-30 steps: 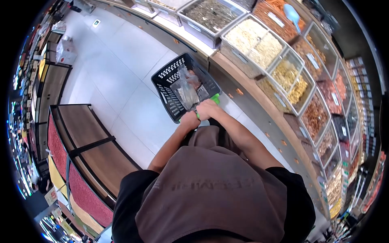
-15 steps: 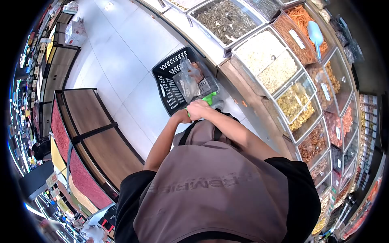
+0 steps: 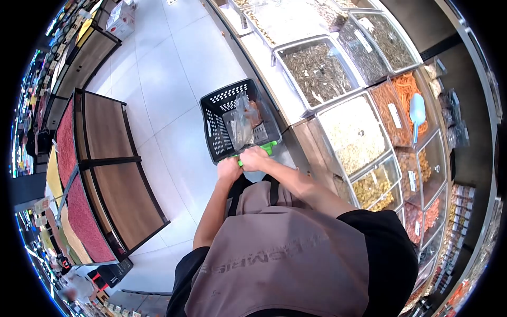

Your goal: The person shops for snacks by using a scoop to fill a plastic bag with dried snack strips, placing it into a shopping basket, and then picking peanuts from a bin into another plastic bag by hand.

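Note:
A black perforated shopping basket [image 3: 212, 138] with a green handle [image 3: 270, 147] is in front of my body, over the tiled floor. Both of my hands grip the handle side by side. My left hand [image 3: 228, 169] is closed around its left end. My right hand [image 3: 254, 158] is wrapped over the handle just right of it, with green showing beyond the fingers. Inside the basket lies a clear plastic bag [image 3: 242, 127], beside a reddish-brown item [image 3: 254, 113] whose kind I cannot make out. The basket's underside is hidden.
On the right stands a counter of clear bins: small dried fish [image 3: 317, 71], pale flakes [image 3: 351, 129], orange strips [image 3: 406, 92] with a blue scoop [image 3: 417, 112]. A wooden display stand [image 3: 113, 127] is at left. White floor tiles [image 3: 174, 100] stretch ahead; a white box [image 3: 121, 21] stands far left.
The basket and I have moved forward along the counter, and the bins have shifted downward in view. Both hands stay on the handle.

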The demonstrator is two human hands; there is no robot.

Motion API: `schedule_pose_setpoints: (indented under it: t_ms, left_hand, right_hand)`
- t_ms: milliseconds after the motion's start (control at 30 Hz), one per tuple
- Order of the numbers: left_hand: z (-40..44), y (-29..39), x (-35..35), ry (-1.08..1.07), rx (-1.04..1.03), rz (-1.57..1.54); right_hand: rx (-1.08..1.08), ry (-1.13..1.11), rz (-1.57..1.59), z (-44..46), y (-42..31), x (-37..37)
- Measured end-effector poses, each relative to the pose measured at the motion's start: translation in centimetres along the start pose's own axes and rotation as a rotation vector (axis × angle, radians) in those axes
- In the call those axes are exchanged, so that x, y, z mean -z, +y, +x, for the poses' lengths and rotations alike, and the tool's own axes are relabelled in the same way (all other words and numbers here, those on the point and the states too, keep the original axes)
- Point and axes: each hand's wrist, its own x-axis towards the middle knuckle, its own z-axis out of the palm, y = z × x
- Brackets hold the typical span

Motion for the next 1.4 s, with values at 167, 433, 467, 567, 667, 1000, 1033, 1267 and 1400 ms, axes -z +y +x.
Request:
schedule_pose_setpoints:
  t_ms: [167, 433, 467, 567, 667, 1000, 1033, 1267, 1400]
  left_hand:
    - [3.1, -1.3, 1.8, -0.124, -0.018, 0.033]
    - [10.2, -2.3, 5.3, -0.190, -0.044, -0.022]
    - [11.0, -2.6, 5.7, -0.195, -0.028, -0.030]
    - [13.5, -3.6, 7.4, -0.220, -0.019, -0.051]
    - [16.1, -4.6, 9.0, -0.241, -0.066, -0.097]
    - [25.5, -9.0, 13.3, -0.201, -0.089, -0.162]
    - [26.5, -9.5, 14.1, -0.186, -0.102, -0.176]
    - [33.9, -12.3, 17.4, -0.192, -0.137, -0.133]
    - [37.8, -13.5, 19.5, -0.183, -0.135, -0.117]
  right_hand:
    - [-0.003, 0.023, -0.021, 2.1, 0.7, 1.2]
    - [-0.109, 0.083, -0.092, 6.7, 3.4, 6.2]
    - [-0.102, 0.080, -0.110, 7.7, 3.6, 6.7]
    - [-0.072, 0.095, -0.113, 10.6, 4.4, 8.2]
    - [0.059, 0.400, -0.156, 13.1, 6.3, 7.8]
    - [-0.083, 0.119, -0.238, 22.6, 6.7, 15.5]
    - [-0.092, 0.113, -0.240, 23.7, 6.9, 16.1]
    - [-0.093, 0.062, -0.186, 30.6, 8.7, 20.9]
    - [-0.084, 0.034, -0.186, 34.9, 10.4, 23.1]
